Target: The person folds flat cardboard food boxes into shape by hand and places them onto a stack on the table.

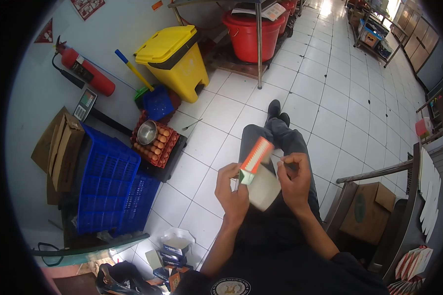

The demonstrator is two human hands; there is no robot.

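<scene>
Above my lap, my left hand (233, 191) grips a small orange, white and green cardboard box (256, 161) by its side. A pale, blurred panel (263, 189) hangs below the box between my hands; it looks like an opened flap, though I cannot be sure. My right hand (295, 181) is beside the box with thumb and fingertips pinched together. Whatever the pinch holds is too small to make out.
To the left are blue crates (106, 187), a tray of eggs (160, 147) with a metal bowl (147, 132), and a yellow bin (174, 59). Opened boxes (174, 246) lie at lower left. On my right, folded cartons (413, 263) sit by a shelf holding a cardboard box (366, 211).
</scene>
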